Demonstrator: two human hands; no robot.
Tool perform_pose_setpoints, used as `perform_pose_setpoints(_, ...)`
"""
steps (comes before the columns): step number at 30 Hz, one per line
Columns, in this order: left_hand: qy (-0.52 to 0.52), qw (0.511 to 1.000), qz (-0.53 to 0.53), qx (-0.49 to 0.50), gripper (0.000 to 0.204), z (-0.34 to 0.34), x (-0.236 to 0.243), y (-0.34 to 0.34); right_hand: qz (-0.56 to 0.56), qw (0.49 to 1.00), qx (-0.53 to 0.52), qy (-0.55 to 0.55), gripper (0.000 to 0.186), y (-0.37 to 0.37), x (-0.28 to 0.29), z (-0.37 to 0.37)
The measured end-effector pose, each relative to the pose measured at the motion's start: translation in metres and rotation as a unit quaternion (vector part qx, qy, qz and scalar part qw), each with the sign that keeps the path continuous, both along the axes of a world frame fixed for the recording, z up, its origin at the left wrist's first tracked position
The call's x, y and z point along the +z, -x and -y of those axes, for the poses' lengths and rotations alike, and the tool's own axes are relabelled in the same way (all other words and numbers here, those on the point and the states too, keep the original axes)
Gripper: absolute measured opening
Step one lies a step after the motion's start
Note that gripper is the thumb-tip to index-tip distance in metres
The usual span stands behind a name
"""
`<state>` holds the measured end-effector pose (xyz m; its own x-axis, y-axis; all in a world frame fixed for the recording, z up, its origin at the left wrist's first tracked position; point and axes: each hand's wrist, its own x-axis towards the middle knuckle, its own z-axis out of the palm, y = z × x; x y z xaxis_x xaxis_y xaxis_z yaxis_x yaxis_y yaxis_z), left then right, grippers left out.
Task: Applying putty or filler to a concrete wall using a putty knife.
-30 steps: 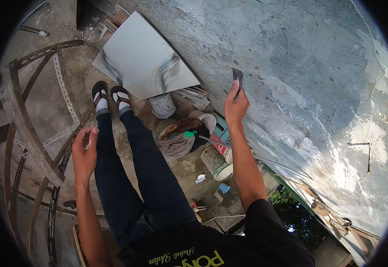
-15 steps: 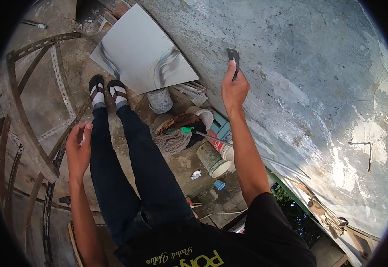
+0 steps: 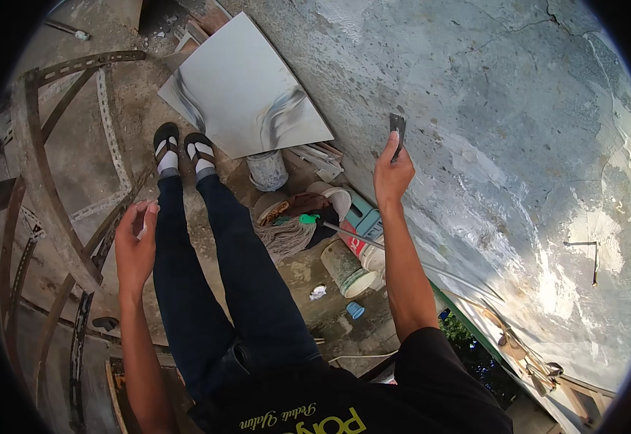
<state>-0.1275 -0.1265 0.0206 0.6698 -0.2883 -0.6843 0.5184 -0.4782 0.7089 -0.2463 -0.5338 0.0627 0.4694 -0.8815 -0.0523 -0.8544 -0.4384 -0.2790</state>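
My right hand (image 3: 394,177) grips a putty knife (image 3: 398,136) with a dark, flat blade. The blade is at the grey, patchily plastered wall (image 3: 489,145); whether it touches the surface I cannot tell. Whitish smears and rough patches spread over the wall, brightest in the sunlit area on the right. My left hand (image 3: 135,246) hangs low on the left side, beside my leg, with its fingers curled in. A small whitish spot shows between thumb and fingers, too small to name.
Curved metal frames (image 3: 48,173) stand on the left. A pale panel (image 3: 247,87) leans at the wall's foot over a bucket (image 3: 267,171). Nearer are a mop head (image 3: 285,237), a stained bucket (image 3: 344,267) and a blue cup (image 3: 355,310). A bent metal hook (image 3: 595,260) juts from the wall.
My right hand has brought the putty knife down the wall, a little nearer to me. My left hand stays curled in about the same place. The whole view has shifted slightly.
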Motion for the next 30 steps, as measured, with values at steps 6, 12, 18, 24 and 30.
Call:
perform_pose_setpoints(6, -0.045, 0.999, -0.014, -0.010, 0.031, -0.007, 0.006, -0.006, 0.027, 0.999, 0.015, -0.017, 0.049, -0.040, -0.001, -0.007)
perform_pose_setpoints(12, -0.012, 1.000, 0.001, -0.005, 0.032, -0.006, 0.001, -0.003, -0.012, 1.000, -0.007, 0.001, 0.049, -0.009, 0.001, 0.001)
perform_pose_setpoints(18, -0.026, 1.000, -0.011, 0.003, 0.032, -0.012, -0.001, 0.001, 0.011, 1.000, -0.013, 0.009, 0.049, -0.013, -0.004, -0.005)
perform_pose_setpoints(24, -0.041, 0.999, -0.024, 0.007, 0.031, -0.011, 0.001, -0.001, 0.015, 0.999, 0.015, 0.045, 0.050, 0.001, -0.002, 0.001)
perform_pose_setpoints(30, -0.013, 0.999, -0.005, -0.030, 0.029, -0.008, 0.000, 0.002, -0.012, 0.999, 0.019, 0.022, 0.049, -0.010, 0.011, 0.007)
